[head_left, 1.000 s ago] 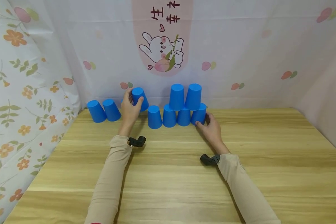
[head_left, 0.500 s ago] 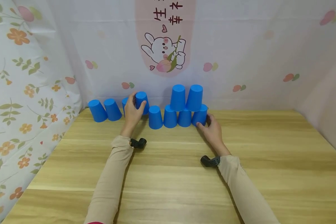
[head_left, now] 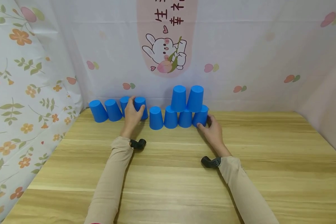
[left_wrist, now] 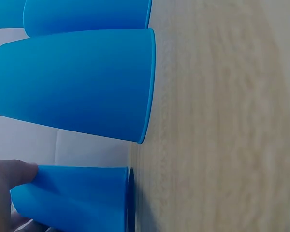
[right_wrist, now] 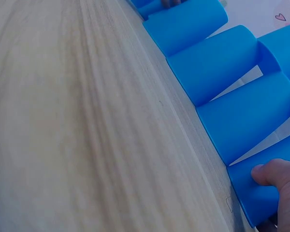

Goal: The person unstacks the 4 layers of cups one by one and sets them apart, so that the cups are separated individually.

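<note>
My left hand (head_left: 132,116) grips an upside-down blue cup (head_left: 140,102), thumb on its near side. In the left wrist view this held cup (left_wrist: 82,198) has its rim right at the tabletop, a dark shadow beside it. Immediately right of it begins a row of several upturned blue cups (head_left: 156,119). Two more cups, a left one (head_left: 179,99) and a right one (head_left: 195,99), stand on top of the row's right part. My right hand (head_left: 213,131) holds the row's rightmost cup (head_left: 200,117) from the side, thumb in front, other fingers mostly hidden.
Left of my left hand, two blue cups (head_left: 113,110) stand upside down, and a third cup (head_left: 123,102) is partly hidden behind the fingers. A printed white curtain (head_left: 240,62) hangs right behind the cups. The wooden table (head_left: 168,186) stretches toward me.
My left hand has lowered its cup to the tabletop, and the cup has gone from tilted to more upright. The right hand keeps its hold on the end cup. The view has shifted slightly.
</note>
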Motion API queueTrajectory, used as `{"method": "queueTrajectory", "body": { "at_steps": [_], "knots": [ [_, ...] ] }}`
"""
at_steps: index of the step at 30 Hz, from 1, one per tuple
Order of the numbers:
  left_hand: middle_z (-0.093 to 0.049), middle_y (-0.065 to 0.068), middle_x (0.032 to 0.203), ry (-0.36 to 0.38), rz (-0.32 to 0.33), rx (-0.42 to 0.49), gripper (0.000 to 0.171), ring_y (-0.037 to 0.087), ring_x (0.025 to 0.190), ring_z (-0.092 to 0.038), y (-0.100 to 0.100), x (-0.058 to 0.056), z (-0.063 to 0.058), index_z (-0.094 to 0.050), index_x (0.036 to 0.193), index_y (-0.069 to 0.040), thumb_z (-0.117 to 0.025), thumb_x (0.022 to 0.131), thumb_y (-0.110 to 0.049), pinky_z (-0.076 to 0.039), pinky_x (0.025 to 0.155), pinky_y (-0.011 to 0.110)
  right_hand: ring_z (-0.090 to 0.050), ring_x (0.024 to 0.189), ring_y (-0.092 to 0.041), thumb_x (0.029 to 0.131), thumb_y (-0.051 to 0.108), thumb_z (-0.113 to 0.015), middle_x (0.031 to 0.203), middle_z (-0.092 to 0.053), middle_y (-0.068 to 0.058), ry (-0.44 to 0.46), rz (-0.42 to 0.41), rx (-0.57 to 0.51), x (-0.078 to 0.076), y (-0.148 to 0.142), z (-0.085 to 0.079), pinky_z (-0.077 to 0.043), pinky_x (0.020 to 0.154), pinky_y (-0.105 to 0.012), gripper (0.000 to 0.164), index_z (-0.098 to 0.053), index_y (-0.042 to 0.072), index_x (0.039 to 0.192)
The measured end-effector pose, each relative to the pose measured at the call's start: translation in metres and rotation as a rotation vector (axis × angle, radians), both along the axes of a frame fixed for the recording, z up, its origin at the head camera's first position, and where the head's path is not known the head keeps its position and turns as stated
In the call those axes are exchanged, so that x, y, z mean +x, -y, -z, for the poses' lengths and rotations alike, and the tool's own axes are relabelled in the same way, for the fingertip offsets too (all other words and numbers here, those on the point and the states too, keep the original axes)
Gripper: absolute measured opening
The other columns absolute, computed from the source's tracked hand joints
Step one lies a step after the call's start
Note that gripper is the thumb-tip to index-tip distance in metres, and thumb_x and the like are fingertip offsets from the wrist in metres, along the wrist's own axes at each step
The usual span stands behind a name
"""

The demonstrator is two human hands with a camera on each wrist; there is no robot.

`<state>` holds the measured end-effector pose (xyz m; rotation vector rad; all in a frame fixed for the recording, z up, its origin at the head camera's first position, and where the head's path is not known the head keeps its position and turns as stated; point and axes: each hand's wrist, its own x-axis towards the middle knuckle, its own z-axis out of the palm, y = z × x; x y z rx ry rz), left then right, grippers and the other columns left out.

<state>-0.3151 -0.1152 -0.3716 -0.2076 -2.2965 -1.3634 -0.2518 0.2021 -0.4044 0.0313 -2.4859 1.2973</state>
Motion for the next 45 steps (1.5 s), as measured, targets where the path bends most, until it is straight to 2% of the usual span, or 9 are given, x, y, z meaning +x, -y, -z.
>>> {"method": "queueTrajectory", "body": {
  "at_steps": [6,13,19,25,27,31,36,40,45],
  "knots": [
    [-0.042,0.024,0.135,0.050,-0.008,-0.008,0.054,0.035,0.125,-0.040,0.000,0.001,-0.003,-0.033,0.137,0.005,-0.057,0.090,-0.010,-0.032,0.103,0.049,-0.045,0.122,-0.038,0.087,0.019,-0.065,0.134,-0.044,-0.026,0.000,-0.001,0.002,0.000,0.000,-0.001,-0.037,0.100,-0.046,0.061,-0.037,-0.007,0.136],
    [-0.044,0.022,0.134,0.026,-0.018,-0.026,0.053,0.033,0.125,-0.041,0.000,0.000,-0.005,-0.038,0.135,0.005,-0.060,0.088,-0.008,-0.032,0.104,0.044,-0.044,0.122,-0.038,0.087,0.018,-0.065,0.134,-0.043,-0.026,0.008,-0.005,-0.005,0.001,0.000,-0.002,-0.036,0.100,-0.047,0.061,-0.037,-0.007,0.136],
    [-0.048,0.022,0.129,-0.042,-0.025,-0.009,0.048,0.032,0.121,-0.044,-0.001,0.001,-0.007,-0.042,0.131,0.006,-0.059,0.087,-0.004,-0.035,0.101,0.041,-0.044,0.123,-0.038,0.087,0.016,-0.066,0.134,-0.043,-0.027,0.019,-0.012,-0.015,0.001,0.000,-0.002,-0.036,0.101,-0.046,0.061,-0.037,-0.008,0.135],
    [-0.055,0.021,0.121,-0.171,-0.095,0.072,0.035,0.031,0.114,-0.050,-0.004,0.002,-0.015,-0.053,0.122,0.006,-0.055,0.088,-0.001,-0.041,0.094,0.040,-0.044,0.123,-0.038,0.087,0.016,-0.066,0.134,-0.043,-0.027,0.018,-0.016,-0.018,0.001,0.000,-0.003,-0.036,0.101,-0.045,0.061,-0.037,-0.008,0.135],
    [-0.056,0.020,0.121,-0.194,-0.096,0.096,0.033,0.030,0.114,-0.051,-0.006,0.003,-0.020,-0.055,0.120,0.006,-0.054,0.088,-0.001,-0.042,0.094,0.040,-0.044,0.123,-0.038,0.087,0.016,-0.066,0.134,-0.043,-0.027,0.018,-0.016,-0.020,0.001,0.000,-0.003,-0.036,0.101,-0.045,0.061,-0.037,-0.008,0.135],
    [-0.055,0.016,0.124,-0.194,-0.037,0.129,0.033,0.025,0.118,-0.049,-0.010,0.008,-0.032,-0.054,0.122,0.004,-0.053,0.090,-0.002,-0.041,0.097,0.038,-0.043,0.123,-0.038,0.087,0.015,-0.066,0.134,-0.043,-0.027,0.017,-0.011,-0.014,0.001,0.001,-0.002,-0.036,0.101,-0.046,0.061,-0.036,-0.008,0.135],
    [-0.054,0.015,0.126,-0.185,0.082,0.159,0.033,0.023,0.119,-0.049,-0.023,0.022,-0.051,-0.053,0.123,0.005,-0.055,0.090,-0.002,-0.041,0.098,0.038,-0.043,0.123,-0.038,0.087,0.016,-0.065,0.135,-0.043,-0.027,0.024,-0.020,-0.012,0.001,0.003,0.001,-0.036,0.101,-0.046,0.061,-0.036,-0.007,0.136],
    [-0.051,0.015,0.130,-0.134,0.176,0.119,0.038,0.025,0.121,-0.048,-0.046,0.033,-0.067,-0.050,0.126,0.004,-0.057,0.091,-0.008,-0.039,0.099,0.037,-0.043,0.123,-0.038,0.087,0.016,-0.065,0.135,-0.043,-0.027,0.027,-0.025,-0.019,0.001,0.003,0.002,-0.036,0.101,-0.046,0.062,-0.036,-0.008,0.136],
    [-0.046,0.017,0.134,-0.052,0.255,0.036,0.047,0.030,0.123,-0.046,-0.076,0.034,-0.076,-0.043,0.133,0.002,-0.058,0.092,-0.015,-0.038,0.101,0.038,-0.043,0.123,-0.038,0.087,0.016,-0.066,0.135,-0.043,-0.028,0.005,-0.022,-0.027,-0.001,0.001,0.000,-0.036,0.101,-0.046,0.061,-0.037,-0.008,0.135]
  ]
}}
